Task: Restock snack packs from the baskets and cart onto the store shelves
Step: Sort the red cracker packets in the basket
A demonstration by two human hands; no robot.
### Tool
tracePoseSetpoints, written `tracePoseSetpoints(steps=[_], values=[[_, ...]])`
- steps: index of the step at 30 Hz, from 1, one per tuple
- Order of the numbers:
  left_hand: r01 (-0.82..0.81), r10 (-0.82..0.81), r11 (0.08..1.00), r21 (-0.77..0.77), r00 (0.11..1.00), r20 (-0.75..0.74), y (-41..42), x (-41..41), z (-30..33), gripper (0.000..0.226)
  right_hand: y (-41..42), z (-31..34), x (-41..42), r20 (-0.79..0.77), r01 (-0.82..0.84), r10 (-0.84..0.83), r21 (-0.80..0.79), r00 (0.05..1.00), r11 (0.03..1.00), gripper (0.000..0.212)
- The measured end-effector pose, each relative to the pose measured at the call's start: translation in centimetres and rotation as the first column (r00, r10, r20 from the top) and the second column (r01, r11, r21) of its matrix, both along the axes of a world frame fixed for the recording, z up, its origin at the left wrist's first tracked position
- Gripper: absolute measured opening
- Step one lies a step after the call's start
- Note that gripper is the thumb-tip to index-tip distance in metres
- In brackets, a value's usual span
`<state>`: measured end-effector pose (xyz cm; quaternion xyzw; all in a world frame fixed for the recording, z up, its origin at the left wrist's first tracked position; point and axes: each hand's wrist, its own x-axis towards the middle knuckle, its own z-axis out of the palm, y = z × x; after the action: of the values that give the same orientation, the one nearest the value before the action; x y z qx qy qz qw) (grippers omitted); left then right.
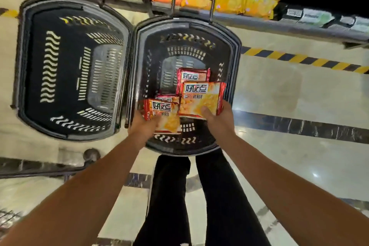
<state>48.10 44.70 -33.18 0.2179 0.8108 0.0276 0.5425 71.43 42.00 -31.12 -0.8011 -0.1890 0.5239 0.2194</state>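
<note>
The right hand [216, 120] grasps a snack pack [201, 100] by its near edge, thumb on the printed face and fingers underneath. The left hand [142, 126] grips a second pack [162, 115] the same way at its near corner; another pack seems to lie just behind that one, though whether the left hand has it too is hard to tell. Both held packs sit low over the right basket [229, 50], and one more pack [193, 75] lies farther in, on the basket floor.

These packs look light and flat, with glossy film that is probably slippery and a filling that may crush, so a broad pinch across an edge seam should serve better than a squeeze through the middle.

The left basket [26, 50] stands touching the right one and shows only its slotted bottom. Beyond both runs the shelf [259, 23], stocked with orange and yellow bags [229, 1]. A striped tape line [299, 59] crosses the pale floor to the right.
</note>
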Motion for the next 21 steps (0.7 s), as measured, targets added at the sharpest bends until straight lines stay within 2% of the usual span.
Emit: tracePoseSetpoints(steps=[3,9,14,18,21], values=[[-0.012,0.015,0.998,-0.061,0.999,0.038,0.3,0.3,-4.9,0.038,1.8,-5.9,-0.5,-0.043,0.105,-0.105,-0.006,0.994,0.994,0.052],[-0.023,0.025,0.997,-0.072,0.999,0.028,0.0,-0.2,-13.0,0.047,4.7,-15.2,-0.9,-0.078,0.229,-0.235,-0.081,0.969,0.97,0.046],[0.025,-0.026,0.999,-0.043,1.0,-0.013,-0.4,-0.7,-16.7,0.042,6.2,-19.7,-1.0,0.015,0.106,-0.105,-0.074,0.994,0.992,0.053],[0.088,-0.092,0.995,-0.051,0.991,-0.098,-0.3,-0.1,-17.2,0.038,6.9,-20.5,-1.3,0.134,0.004,0.015,-0.137,0.991,0.991,0.048],[0.097,-0.101,0.994,-0.047,0.989,-0.106,-0.3,0.4,-16.6,0.043,7.1,-19.6,-1.6,0.215,-0.067,0.109,-0.194,0.971,0.979,0.055]])
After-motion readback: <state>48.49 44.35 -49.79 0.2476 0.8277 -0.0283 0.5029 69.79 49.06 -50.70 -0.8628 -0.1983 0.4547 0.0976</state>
